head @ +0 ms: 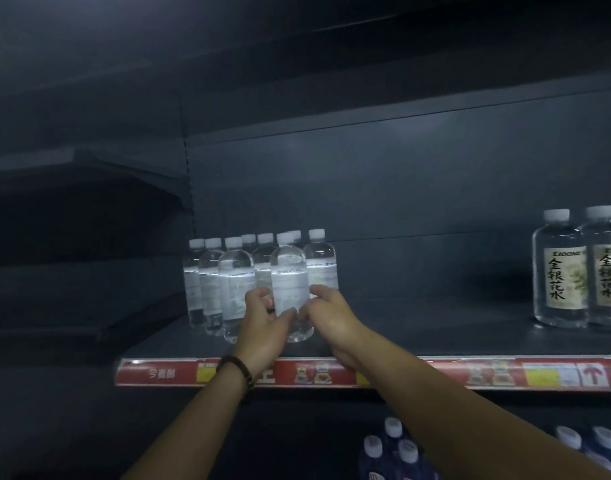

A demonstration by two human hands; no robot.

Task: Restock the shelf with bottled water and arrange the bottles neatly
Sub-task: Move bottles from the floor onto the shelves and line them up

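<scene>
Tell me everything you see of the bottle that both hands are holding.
The front bottle is clear plastic holding clear liquid, with a white cap and a pale, blurred label. It stands upright on the dark shelf, in front of the other bottles. The left hand and right hand grip its lower half from both sides.

Red price strip [314, 374] (blurred print), blue bottles [401, 455] below

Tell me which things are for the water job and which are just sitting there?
For the job: front bottle, gripped by left hand and right hand; bottle group behind it; shelf.
Just sitting: big labelled bottles at right; blue bottles below; red price strip.
</scene>
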